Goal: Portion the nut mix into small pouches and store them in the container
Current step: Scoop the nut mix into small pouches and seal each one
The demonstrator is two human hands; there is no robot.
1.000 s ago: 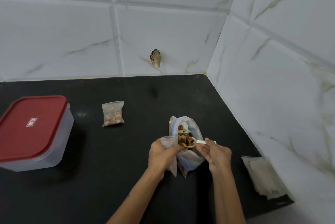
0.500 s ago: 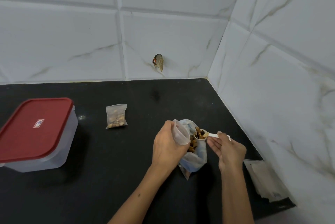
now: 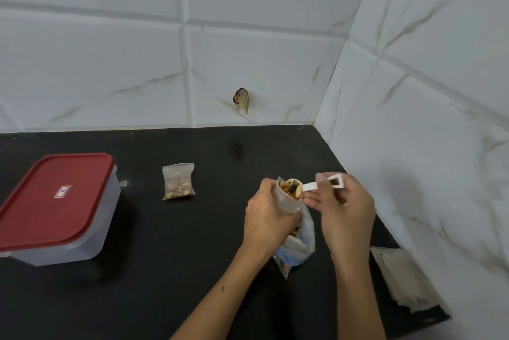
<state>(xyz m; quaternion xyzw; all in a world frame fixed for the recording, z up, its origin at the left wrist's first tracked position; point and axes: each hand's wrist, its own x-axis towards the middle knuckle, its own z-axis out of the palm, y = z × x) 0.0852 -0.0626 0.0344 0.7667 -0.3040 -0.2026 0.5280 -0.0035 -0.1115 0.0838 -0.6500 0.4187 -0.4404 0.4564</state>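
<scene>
Since the earlier frames the white scoop (image 3: 300, 188) has risen out of the big nut-mix bag (image 3: 298, 246) and now sits loaded at the mouth of the small pouch (image 3: 286, 199); the left hand (image 3: 268, 218) has lifted that pouch above the bag, fingers curled round its body, probably so that stray nuts drop back into the bag rather than onto the black counter (image 3: 192, 257); the right hand (image 3: 344, 210) pinches the scoop's handle between thumb and fingertips, the bowl level with the pouch rim, which suggests the tip-in is about to come; the bag stands directly beneath both hands, slumped but open; one filled pouch (image 3: 178, 181) lies flat to the left of the bag, set apart as finished; farther left of the bag stands the container (image 3: 59, 207), its red lid on, so storing waits; a stack of empty pouches (image 3: 405, 276) lies just right of the bag, within reach of the right hand.
</scene>
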